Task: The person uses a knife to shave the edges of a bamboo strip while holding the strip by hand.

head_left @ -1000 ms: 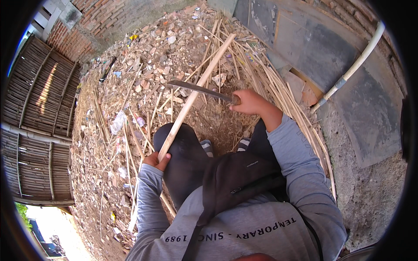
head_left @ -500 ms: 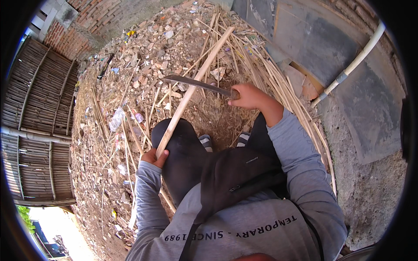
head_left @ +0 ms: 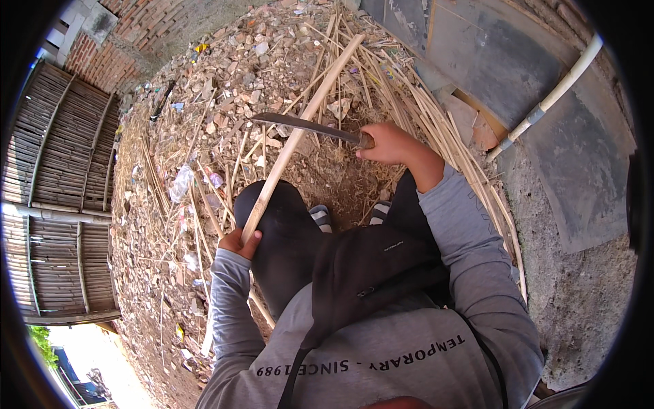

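Note:
My left hand point(head_left: 238, 244) is closed around the near end of a long pale bamboo strip point(head_left: 285, 160), beside my left knee. The strip slants up and to the right, away from me, passing over the knee. In my right hand point(head_left: 392, 144) is the wooden handle of a machete point(head_left: 306, 125). Its dark blade points left and lies across the strip near the middle of its length. The blade's tip reaches past the strip's left side. Whether the edge bites into the strip cannot be made out.
Bamboo strips point(head_left: 436, 136) lie in a long pile on the right, with more scattered at left. Rubble and litter point(head_left: 204, 123) cover the ground. A pale pipe point(head_left: 552, 95) leans by dark panels point(head_left: 490, 61) at right. A bamboo-slat wall point(head_left: 58, 143) stands at left.
The machete and my right hand have shifted slightly up and left. The bamboo strip's far end sits a little higher in view; both grips are unchanged.

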Available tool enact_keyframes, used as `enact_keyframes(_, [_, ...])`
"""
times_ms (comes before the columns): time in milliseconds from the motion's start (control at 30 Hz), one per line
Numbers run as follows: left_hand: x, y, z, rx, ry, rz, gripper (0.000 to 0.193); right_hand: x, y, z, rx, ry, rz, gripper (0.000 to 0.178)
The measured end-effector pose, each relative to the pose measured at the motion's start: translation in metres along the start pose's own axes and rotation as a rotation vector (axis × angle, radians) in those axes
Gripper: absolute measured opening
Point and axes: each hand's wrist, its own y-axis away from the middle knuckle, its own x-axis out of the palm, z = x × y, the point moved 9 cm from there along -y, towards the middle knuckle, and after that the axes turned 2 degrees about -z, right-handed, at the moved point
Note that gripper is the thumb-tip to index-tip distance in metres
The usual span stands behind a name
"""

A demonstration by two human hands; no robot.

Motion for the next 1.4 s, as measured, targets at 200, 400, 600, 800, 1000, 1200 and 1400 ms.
enact_keyframes(200, [-0.004, 0.003, -0.010, 0.007, -0.060, -0.039, 0.058, -0.015, 0.003, 0.004, 0.006, 0.080, -0.064, 0.030])
enact_keyframes(400, [-0.006, 0.001, -0.008, 0.022, -0.338, -0.060, 0.063, -0.019, 0.005, 0.018, -0.053, 0.159, -0.105, 0.030])
enact_keyframes(600, [-0.004, -0.002, -0.004, -0.022, -0.194, -0.027, 0.067, -0.031, -0.003, -0.014, 0.129, 0.030, -0.190, 0.024])
enact_keyframes(800, [-0.002, -0.002, 0.008, -0.037, -0.159, 0.020, 0.068, -0.002, 0.001, 0.016, -0.006, 0.141, -0.072, 0.029])
enact_keyframes(1000, [0.000, -0.006, 0.007, -0.059, -0.273, 0.074, 0.069, -0.011, -0.010, -0.015, 0.078, 0.020, -0.167, 0.024])
enact_keyframes(1200, [0.000, -0.006, 0.009, -0.077, -0.233, 0.123, 0.071, 0.016, 0.000, 0.023, -0.052, 0.102, -0.038, 0.021])
enact_keyframes(1400, [0.001, -0.008, 0.002, -0.007, -0.260, 0.116, 0.058, 0.008, -0.011, -0.018, 0.131, 0.012, -0.022, 0.026])
